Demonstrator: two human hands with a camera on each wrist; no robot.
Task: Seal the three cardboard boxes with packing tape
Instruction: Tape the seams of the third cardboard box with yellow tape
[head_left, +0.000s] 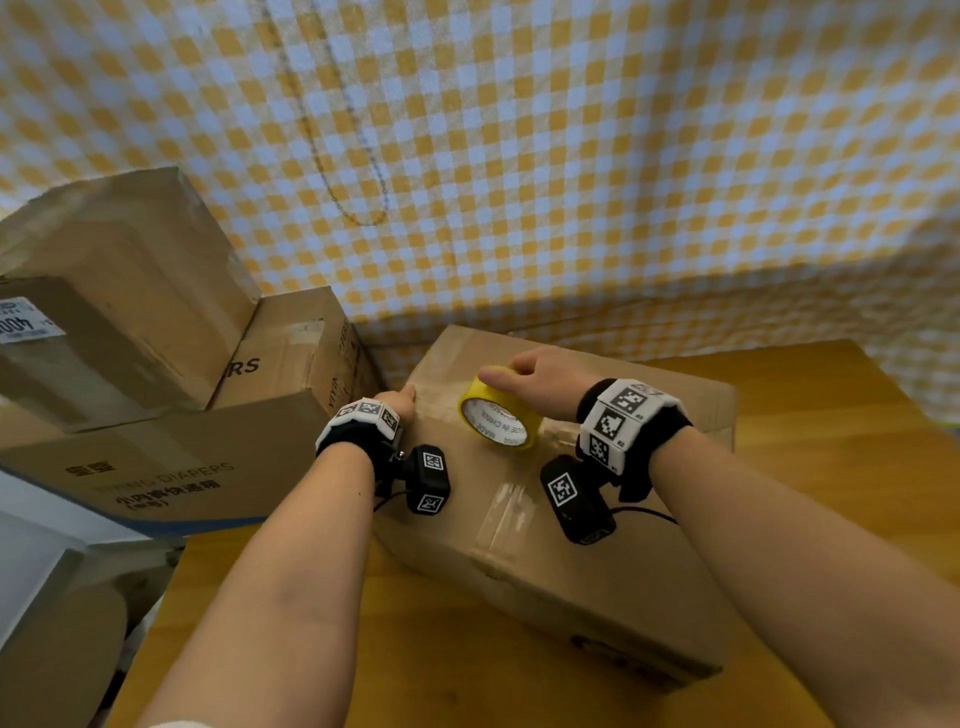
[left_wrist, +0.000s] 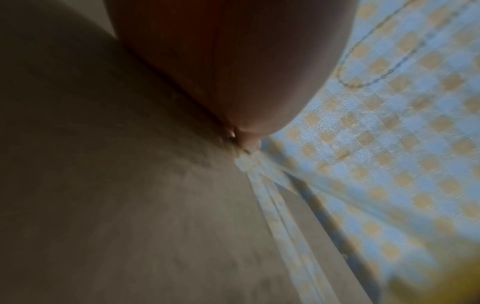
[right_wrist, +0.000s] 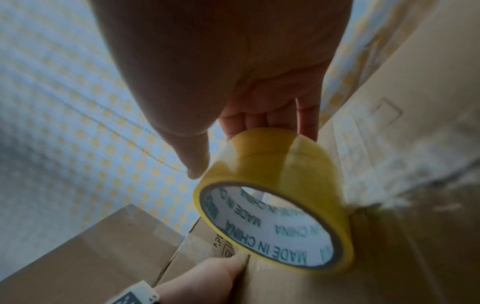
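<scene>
A closed cardboard box (head_left: 571, 561) lies on the wooden table in front of me, with old clear tape on its top. My right hand (head_left: 535, 379) grips a yellow roll of packing tape (head_left: 496, 415) that stands on edge on the box top; in the right wrist view the fingers and thumb curl round the roll (right_wrist: 280, 197). My left hand (head_left: 400, 400) presses on the box's left top edge, where a strip of clear tape runs from the roll. The left wrist view is dark, filled by the palm (left_wrist: 233, 61) against cardboard (left_wrist: 130, 205).
Three more cardboard boxes are stacked at the left: a large one (head_left: 119, 291) on top, a smaller one (head_left: 306, 348) beside it, a flat one (head_left: 166, 467) beneath. A yellow-and-blue checked cloth (head_left: 571, 156) hangs behind. Bare wooden table (head_left: 841, 467) shows to the right.
</scene>
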